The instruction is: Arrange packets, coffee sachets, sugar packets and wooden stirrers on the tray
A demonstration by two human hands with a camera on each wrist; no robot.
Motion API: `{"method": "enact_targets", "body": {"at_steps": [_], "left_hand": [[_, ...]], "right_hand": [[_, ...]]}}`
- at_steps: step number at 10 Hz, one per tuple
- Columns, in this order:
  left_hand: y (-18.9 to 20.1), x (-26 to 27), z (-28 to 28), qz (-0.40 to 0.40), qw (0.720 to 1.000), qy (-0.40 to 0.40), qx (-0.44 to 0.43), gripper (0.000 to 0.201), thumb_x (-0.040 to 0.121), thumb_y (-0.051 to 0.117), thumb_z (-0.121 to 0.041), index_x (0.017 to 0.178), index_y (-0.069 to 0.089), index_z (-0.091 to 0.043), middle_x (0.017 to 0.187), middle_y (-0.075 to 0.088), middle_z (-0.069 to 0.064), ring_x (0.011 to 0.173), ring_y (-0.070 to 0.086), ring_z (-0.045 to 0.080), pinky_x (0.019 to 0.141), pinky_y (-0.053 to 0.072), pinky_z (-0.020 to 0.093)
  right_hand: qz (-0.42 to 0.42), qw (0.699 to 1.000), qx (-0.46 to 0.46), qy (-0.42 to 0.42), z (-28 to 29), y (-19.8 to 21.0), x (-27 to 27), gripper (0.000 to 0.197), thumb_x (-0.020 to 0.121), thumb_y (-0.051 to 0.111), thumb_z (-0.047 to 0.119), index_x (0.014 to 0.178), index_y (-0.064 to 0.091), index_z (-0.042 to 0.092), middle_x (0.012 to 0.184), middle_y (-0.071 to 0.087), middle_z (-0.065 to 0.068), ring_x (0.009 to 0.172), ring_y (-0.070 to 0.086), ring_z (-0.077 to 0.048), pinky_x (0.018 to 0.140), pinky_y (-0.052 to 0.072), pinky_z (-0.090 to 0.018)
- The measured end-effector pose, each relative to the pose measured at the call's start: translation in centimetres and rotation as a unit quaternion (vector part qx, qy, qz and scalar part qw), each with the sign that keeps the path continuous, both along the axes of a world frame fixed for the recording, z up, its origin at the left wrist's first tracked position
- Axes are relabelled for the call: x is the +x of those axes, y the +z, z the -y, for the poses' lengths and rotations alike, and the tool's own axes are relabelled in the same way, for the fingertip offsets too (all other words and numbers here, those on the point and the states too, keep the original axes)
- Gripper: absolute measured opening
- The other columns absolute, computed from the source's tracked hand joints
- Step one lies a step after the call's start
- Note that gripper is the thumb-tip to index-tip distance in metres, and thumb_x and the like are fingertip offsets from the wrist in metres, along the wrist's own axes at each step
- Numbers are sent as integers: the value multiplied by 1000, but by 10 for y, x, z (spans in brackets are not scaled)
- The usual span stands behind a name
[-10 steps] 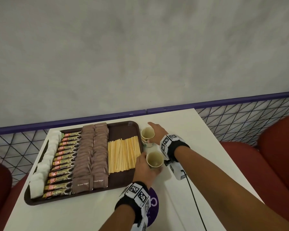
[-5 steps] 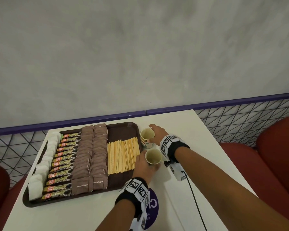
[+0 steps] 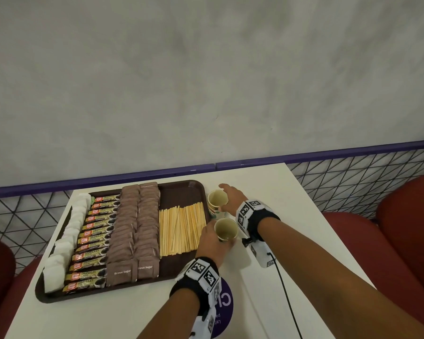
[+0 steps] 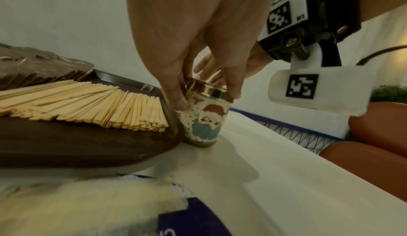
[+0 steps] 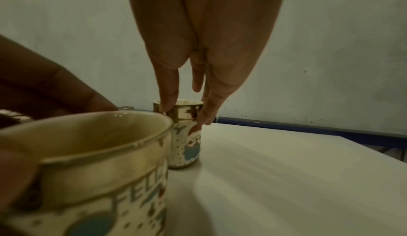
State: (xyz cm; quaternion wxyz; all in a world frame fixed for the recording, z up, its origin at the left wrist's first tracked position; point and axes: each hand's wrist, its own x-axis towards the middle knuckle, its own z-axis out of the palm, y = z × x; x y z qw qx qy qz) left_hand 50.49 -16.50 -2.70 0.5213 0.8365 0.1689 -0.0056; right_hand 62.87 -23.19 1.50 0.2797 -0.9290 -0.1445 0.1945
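A brown tray holds a column of white packets, a column of coffee sachets, two columns of brown sugar packets and a row of wooden stirrers. Two printed paper cups stand on the table just right of the tray. My left hand pinches the near cup by its rim; the left wrist view shows this cup against the tray's edge. My right hand pinches the far cup by thumb and fingers at its gold rim.
The white table has bare surface to the right of the cups. A purple round sticker lies under my left wrist. A purple rail with wire mesh runs behind the table, with red seats on both sides.
My left hand has shifted the near cup slightly away from me, closer to the far cup. The right hand stays on the far cup.
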Motion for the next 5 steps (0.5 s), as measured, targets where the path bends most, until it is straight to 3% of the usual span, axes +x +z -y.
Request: {"method": "enact_targets", "body": {"at_steps": [4, 5], "left_hand": [[1, -1, -4, -5, 999, -35, -7, 61, 74, 75, -28, 127, 47, -18, 121, 56, 4, 111, 54, 21, 94, 44, 31], [3, -6, -9, -1, 998, -53, -29, 75, 64, 78, -43, 127, 44, -19, 122, 56, -2, 114, 55, 19, 96, 45, 33]], "right_hand": [[-10, 1000, 14, 4, 3, -3, 2, 82, 79, 71, 13, 144, 23, 17, 147, 35, -10, 133, 39, -30, 110, 34, -44], [-19, 999, 28, 3, 5, -8, 4, 87, 78, 72, 16, 146, 17, 18, 149, 33, -11, 134, 37, -31, 110, 33, -44]]}}
